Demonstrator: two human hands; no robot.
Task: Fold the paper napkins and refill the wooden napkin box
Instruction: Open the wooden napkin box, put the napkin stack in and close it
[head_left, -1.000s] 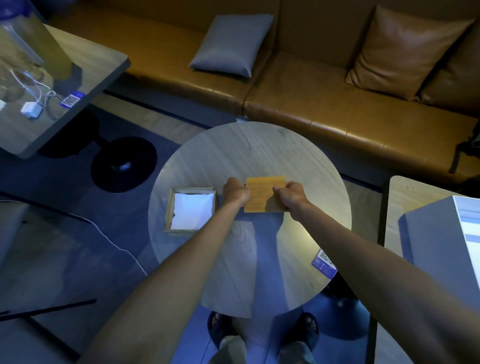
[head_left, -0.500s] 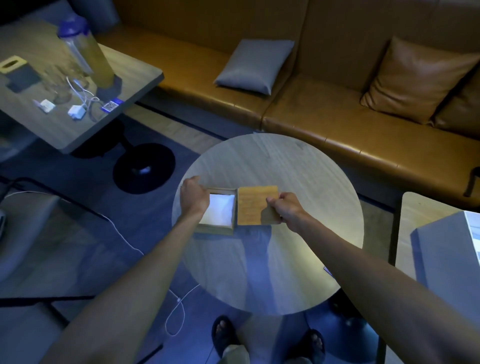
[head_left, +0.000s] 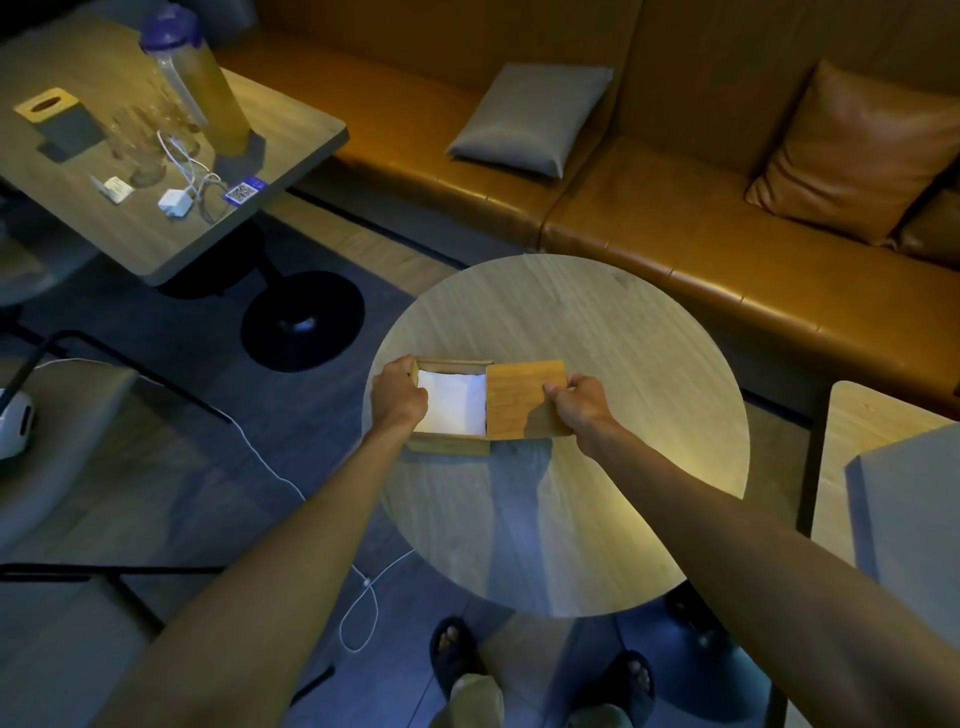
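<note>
No words or numbers can be read anywhere. The one printed mark is a small sticker (head_left: 244, 190) near the right edge of the square table (head_left: 291, 140) at far left: a black-and-white QR code on a white patch, with a blue band at its far end. The band may carry a line of print, but it is too small and blurred to make out.

1. Open wood of the round table (head_left: 597, 322) lies beyond and to the right of the wooden napkin box (head_left: 447, 446).
2. The left hand (head_left: 397, 397) grips the box's left wall, blocking that side.
3. The lid (head_left: 519, 395), held by the right hand (head_left: 579, 410), covers the box's right part; from above, only the opening over the napkins (head_left: 452, 402) is reachable.
</note>
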